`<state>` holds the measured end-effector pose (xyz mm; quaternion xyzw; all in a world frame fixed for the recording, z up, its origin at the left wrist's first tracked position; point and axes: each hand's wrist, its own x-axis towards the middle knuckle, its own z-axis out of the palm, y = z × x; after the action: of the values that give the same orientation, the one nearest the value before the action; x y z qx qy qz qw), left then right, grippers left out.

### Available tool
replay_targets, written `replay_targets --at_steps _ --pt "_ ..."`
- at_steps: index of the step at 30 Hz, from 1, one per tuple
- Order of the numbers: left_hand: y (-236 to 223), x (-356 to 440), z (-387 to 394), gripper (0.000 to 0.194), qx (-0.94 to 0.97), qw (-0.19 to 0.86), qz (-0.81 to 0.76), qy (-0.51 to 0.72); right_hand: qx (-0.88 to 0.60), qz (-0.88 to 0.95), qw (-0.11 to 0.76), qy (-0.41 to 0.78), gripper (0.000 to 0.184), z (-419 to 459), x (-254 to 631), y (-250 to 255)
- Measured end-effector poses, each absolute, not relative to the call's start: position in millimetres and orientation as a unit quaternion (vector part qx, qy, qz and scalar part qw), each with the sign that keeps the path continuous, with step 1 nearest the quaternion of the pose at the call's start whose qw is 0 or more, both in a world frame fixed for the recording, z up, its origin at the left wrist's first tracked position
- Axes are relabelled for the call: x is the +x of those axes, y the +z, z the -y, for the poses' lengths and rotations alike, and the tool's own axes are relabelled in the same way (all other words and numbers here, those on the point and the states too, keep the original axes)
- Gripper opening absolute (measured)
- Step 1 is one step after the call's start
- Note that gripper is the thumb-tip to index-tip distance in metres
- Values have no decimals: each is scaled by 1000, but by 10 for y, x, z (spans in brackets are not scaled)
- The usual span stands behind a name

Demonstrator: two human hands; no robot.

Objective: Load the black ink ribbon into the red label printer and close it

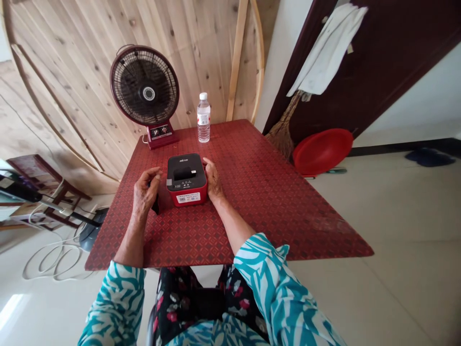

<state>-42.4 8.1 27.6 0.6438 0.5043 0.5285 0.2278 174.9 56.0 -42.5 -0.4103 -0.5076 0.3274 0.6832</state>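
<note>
red-sided, black-topped rectangular box (pixel 187 186) sits on the red patterned table (pixel 266 206), long axis pointing away. the open right hand (pixel 213 182), nearer, is at the box's right side; left of the box, the left hand (pixel 144 193) grasps a thin black object (pixel 156 205)

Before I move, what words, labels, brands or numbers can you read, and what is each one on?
Nothing is clear enough to quote.
Black lid: white brand mark and smaller print, too blurred.
White label on the red side below: fine print, too small.
Bottle label: too small.
Fan's control panel: any markings too small.
</note>
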Motion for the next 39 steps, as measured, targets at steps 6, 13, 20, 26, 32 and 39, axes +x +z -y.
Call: replay_targets --at_steps 6,13,20,26,32,39 --pt "349 -443 -94 48 646 328 -520 453 -431 502 663 350 63 -589 1767 -474" --pt "373 -407 -111 53 633 372 -511 447 -429 504 660 355 57 -608 1773 -484" --pt "538 -459 -154 60 649 404 -522 378 -432 501 660 356 58 -607 1757 -467" --pt "706 -475 -276 68 590 513 -546 303 -440 494 663 351 60 -631 1741 -480" --pt "755 -410 -249 62 522 581 -541 311 -432 497 664 354 61 -647 1744 -502" --pt "749 -349 -204 63 448 629 -538 338 -429 497 668 351 57 -653 1740 -511"
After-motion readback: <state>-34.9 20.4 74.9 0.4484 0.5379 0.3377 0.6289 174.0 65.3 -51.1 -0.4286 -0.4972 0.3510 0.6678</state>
